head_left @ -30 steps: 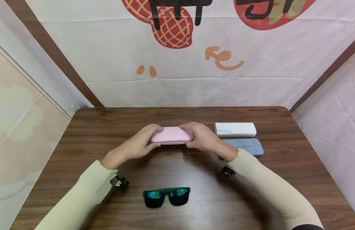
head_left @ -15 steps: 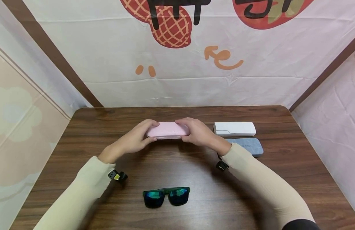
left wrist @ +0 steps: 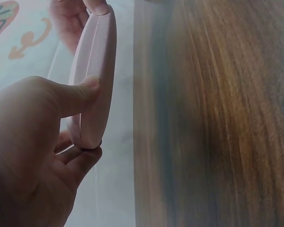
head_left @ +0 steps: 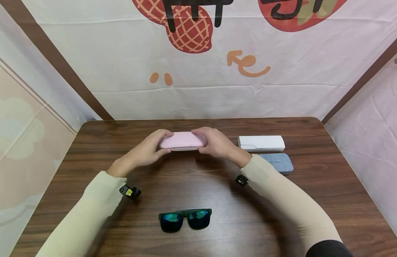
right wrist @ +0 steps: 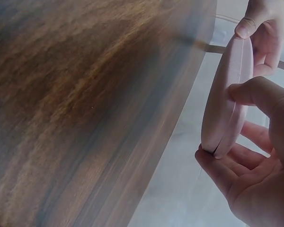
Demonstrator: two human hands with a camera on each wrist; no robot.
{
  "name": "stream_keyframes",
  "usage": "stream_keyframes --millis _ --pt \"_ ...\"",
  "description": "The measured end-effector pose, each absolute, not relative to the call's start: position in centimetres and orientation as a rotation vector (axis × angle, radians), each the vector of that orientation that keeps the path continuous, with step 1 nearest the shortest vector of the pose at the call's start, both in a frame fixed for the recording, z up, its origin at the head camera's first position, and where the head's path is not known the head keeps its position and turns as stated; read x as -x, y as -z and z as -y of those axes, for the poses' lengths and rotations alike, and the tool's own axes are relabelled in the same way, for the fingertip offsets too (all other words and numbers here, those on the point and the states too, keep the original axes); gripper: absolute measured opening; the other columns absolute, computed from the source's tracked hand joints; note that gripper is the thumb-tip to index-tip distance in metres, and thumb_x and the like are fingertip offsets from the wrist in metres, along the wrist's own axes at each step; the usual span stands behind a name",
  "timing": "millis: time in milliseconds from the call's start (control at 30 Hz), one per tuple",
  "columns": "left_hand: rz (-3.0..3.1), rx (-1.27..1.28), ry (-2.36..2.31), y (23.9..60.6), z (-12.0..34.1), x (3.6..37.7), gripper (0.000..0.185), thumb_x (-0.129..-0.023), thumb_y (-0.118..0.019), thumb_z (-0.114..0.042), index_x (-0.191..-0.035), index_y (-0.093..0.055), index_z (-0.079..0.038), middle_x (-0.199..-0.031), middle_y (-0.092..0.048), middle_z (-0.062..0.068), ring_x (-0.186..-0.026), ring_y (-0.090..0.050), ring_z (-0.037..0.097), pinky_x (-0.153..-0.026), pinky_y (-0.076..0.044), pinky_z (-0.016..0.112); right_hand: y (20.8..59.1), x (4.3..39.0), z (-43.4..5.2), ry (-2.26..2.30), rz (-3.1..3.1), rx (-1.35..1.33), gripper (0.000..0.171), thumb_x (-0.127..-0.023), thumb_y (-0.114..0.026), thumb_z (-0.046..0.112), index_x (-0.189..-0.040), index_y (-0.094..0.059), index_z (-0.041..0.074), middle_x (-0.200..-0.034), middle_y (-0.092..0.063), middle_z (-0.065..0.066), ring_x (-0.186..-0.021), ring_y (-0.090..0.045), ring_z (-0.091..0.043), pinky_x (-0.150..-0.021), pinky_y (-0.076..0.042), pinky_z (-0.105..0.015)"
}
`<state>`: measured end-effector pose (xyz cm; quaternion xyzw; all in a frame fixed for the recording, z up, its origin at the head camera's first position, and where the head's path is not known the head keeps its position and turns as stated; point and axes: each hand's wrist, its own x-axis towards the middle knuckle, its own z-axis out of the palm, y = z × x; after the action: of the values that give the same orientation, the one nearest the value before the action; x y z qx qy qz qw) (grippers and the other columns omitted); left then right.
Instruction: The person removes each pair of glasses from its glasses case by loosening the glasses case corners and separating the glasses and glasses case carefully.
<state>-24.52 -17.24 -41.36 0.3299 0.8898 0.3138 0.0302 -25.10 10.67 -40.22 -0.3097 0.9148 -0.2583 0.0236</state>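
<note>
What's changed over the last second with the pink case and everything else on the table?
Both hands, the left hand and right hand, have carried the pink case a little away from the person, toward the far edge of the table. Each hand grips one end as before, and the case looks closed. The sunglasses, white case and grey case have not moved.

Worktop [head_left: 89, 160]: dark wood grain, smooth, low sheen. Pink case [head_left: 182, 141]: smooth, matt, plastic-like shell. White case [head_left: 261, 143]: smooth, hard-looking. Grey case [head_left: 278, 162]: matt, textile-like texture. Sunglasses [head_left: 184, 219]: glossy mirrored lenses, dark plastic frame. Backdrop [head_left: 282, 96]: creased printed cloth.
</note>
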Motion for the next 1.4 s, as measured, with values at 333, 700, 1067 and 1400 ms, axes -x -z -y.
stream_keyframes --millis 333,700,1067,1400 --pt "-2.761 -0.991 -0.967 41.2 17.8 25.5 0.046 -0.091 -0.074 -0.001 -0.132 -0.053 0.003 -0.136 -0.055 0.021 -0.130 -0.050 0.034 -0.111 -0.036 0.050 40.5 26.2 -9.8 0.812 -2.824 0.915 0.060 -0.086 -0.076 0.011 -0.143 -0.057 0.004 -0.141 -0.060 -0.011 -0.131 -0.054 -0.024 -0.110 -0.041 -0.037" --pt "-2.754 -0.881 -0.990 41.6 19.0 26.7 0.046 -0.092 -0.073 0.000 -0.133 -0.054 0.000 -0.141 -0.054 0.019 -0.132 -0.049 0.034 -0.112 -0.035 0.052 40.8 26.6 -8.3 0.751 -2.827 0.960 0.059 -0.094 -0.068 0.003 -0.150 -0.047 0.001 -0.148 -0.052 -0.016 -0.138 -0.048 -0.028 -0.115 -0.035 -0.038" --pt "-2.770 -0.868 -0.985 41.7 19.4 28.1 0.046 -0.091 -0.074 0.000 -0.132 -0.054 0.002 -0.140 -0.055 0.021 -0.132 -0.049 0.036 -0.110 -0.036 0.054 41.2 27.7 -7.1 0.582 -2.890 0.985 0.058 -0.097 -0.064 0.003 -0.151 -0.043 -0.001 -0.148 -0.050 -0.018 -0.138 -0.047 -0.030 -0.116 -0.034 -0.038" --pt "-2.776 -0.777 -0.956 42.4 19.9 29.3 0.048 -0.092 -0.074 -0.001 -0.135 -0.054 -0.003 -0.142 -0.054 0.018 -0.133 -0.048 0.034 -0.111 -0.036 0.053 42.3 28.6 -6.1 0.331 -2.933 0.942 0.060 -0.103 -0.056 0.009 -0.158 -0.033 0.006 -0.152 -0.043 -0.019 -0.142 -0.041 -0.030 -0.115 -0.035 -0.039"
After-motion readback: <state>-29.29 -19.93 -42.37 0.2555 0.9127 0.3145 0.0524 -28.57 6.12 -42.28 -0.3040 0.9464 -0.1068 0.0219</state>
